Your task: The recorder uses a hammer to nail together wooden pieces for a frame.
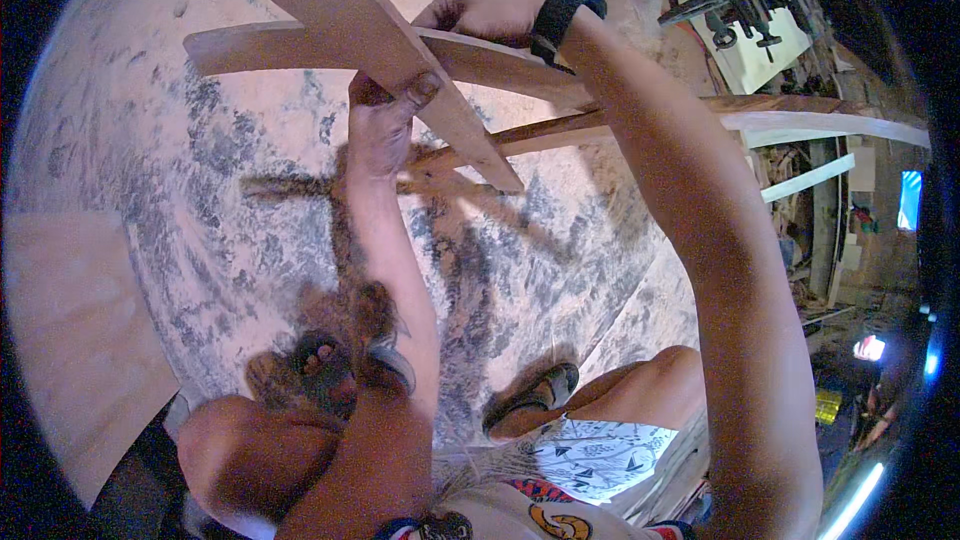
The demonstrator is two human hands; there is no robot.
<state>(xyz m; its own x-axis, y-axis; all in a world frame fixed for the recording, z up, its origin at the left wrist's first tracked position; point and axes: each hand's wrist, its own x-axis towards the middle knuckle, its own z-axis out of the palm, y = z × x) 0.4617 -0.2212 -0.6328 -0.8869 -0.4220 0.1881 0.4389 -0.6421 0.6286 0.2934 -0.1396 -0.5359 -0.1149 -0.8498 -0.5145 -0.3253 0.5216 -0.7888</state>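
Observation:
A wide, flat wooden board (pixel 370 25) runs diagonally from the top left down to a pointed end. Beneath it crosses a curved wooden board (pixel 245 50). My left hand (pixel 385 125) is closed on the diagonal board close to the crossing, its thumb on the face and the other fingers hidden behind. My right hand (pixel 490 15), with a black band on the wrist, is curled at the far edge of the curved board; its fingertips are partly hidden. A third, long narrow wooden piece (pixel 550 133) passes below my right forearm.
Dusty, dark-stained floor (pixel 280 130) lies under the boards. Dark metal clamps (pixel 735 10) sit at the upper right. A pale strip (pixel 810 177) and clutter stand along the right. My knees and sandalled feet are near the lower edge; a flat tan sheet (pixel 80 340) lies at left.

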